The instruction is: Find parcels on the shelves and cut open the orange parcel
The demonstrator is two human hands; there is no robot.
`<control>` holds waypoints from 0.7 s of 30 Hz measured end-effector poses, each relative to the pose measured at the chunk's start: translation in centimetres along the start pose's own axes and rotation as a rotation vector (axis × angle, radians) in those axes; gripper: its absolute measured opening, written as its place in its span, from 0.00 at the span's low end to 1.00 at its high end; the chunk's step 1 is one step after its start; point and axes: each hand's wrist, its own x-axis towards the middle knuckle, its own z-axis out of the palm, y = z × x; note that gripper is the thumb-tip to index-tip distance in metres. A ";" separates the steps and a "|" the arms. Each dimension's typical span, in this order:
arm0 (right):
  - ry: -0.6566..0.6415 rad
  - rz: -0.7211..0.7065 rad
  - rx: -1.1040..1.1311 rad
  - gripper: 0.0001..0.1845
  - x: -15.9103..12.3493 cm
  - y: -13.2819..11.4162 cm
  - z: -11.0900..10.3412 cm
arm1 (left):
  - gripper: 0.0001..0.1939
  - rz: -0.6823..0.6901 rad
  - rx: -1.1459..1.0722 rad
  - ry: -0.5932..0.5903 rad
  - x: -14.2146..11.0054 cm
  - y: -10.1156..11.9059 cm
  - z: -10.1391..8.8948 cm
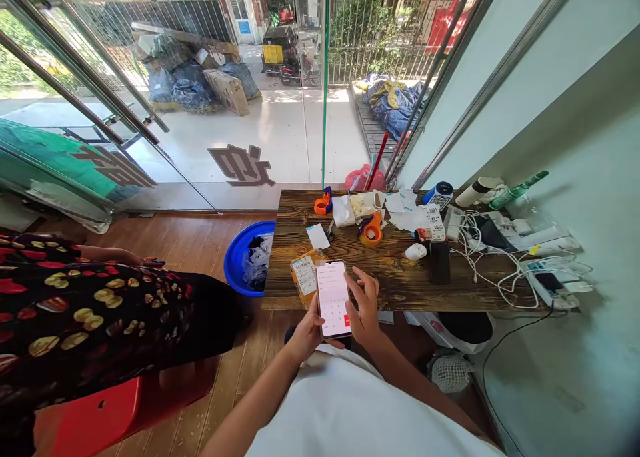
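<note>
A smartphone with a lit, pale pink screen showing a number keypad and a red key rests in my left hand. The fingers of that hand wrap the phone's lower left side. My right hand is at the phone's right edge, thumb near the red key and index finger stretched over the upper screen; its fingers are apart. Behind the phone, on the wooden table's front edge, lies an orange-yellow package with a white printed label. A white card lies just beyond it.
On the wooden table are orange tape dispensers, a dark phone, label sheets and tangled white cables. A blue bin with scraps stands left of the table. A person in a patterned garment sits on a red chair.
</note>
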 end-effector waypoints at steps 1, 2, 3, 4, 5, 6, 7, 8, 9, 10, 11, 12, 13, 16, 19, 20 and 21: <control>0.002 0.061 0.102 0.28 -0.1 0.1 0.3 | 0.46 0.004 0.001 0.000 0.0 0.0 0.0; -0.017 0.139 0.234 0.29 -0.1 0.2 0.5 | 0.46 0.012 0.003 0.004 0.0 0.0 -0.1; -0.062 0.228 0.385 0.29 -0.2 0.3 0.8 | 0.46 0.019 0.007 0.012 0.0 0.0 -0.1; -0.128 0.320 0.538 0.28 -0.3 0.4 1.1 | 0.47 0.025 0.012 0.025 0.1 0.0 -0.1; -0.205 0.408 0.676 0.26 -0.4 0.4 1.3 | 0.48 0.031 0.016 0.041 0.1 0.0 -0.2; -0.275 0.481 0.787 0.23 -0.4 0.3 1.4 | 0.48 0.037 0.018 0.059 0.1 0.1 -0.2; -0.326 0.533 0.865 0.22 -0.5 0.1 1.5 | 0.48 0.042 0.021 0.077 0.1 0.1 -0.2; -0.351 0.567 0.915 0.21 -0.6 -0.1 1.6 | 0.47 0.044 0.023 0.091 0.2 0.1 -0.2; -0.356 0.585 0.946 0.21 -0.6 -0.3 1.6 | 0.45 0.049 0.026 0.101 0.2 0.2 -0.2; -0.349 0.593 0.963 0.21 -0.7 -0.5 1.6 | 0.43 0.056 0.028 0.107 0.3 0.2 -0.2; -0.341 0.596 0.971 0.21 -0.7 -0.7 1.6 | 0.41 0.060 0.028 0.108 0.3 0.2 -0.2; -0.334 0.600 0.972 0.21 -0.7 -0.8 1.6 | 0.41 0.064 0.027 0.108 0.4 0.2 -0.2; -0.328 0.606 0.971 0.21 -0.8 -0.9 1.6 | 0.41 0.066 0.024 0.107 0.4 0.2 -0.2; -0.287 0.630 0.948 0.20 -0.8 -0.5 2.0 | 0.42 0.045 0.024 0.105 0.4 0.1 -0.3; -0.243 0.650 0.914 0.21 -0.9 0.0 2.4 | 0.42 0.018 0.050 0.096 0.5 0.0 -0.5; -0.236 0.650 0.907 0.21 -0.9 0.2 2.5 | 0.42 0.015 0.057 0.091 0.5 0.0 -0.6; -0.231 0.647 0.903 0.21 -0.8 0.3 2.5 | 0.41 0.015 0.060 0.086 0.5 -0.1 -0.7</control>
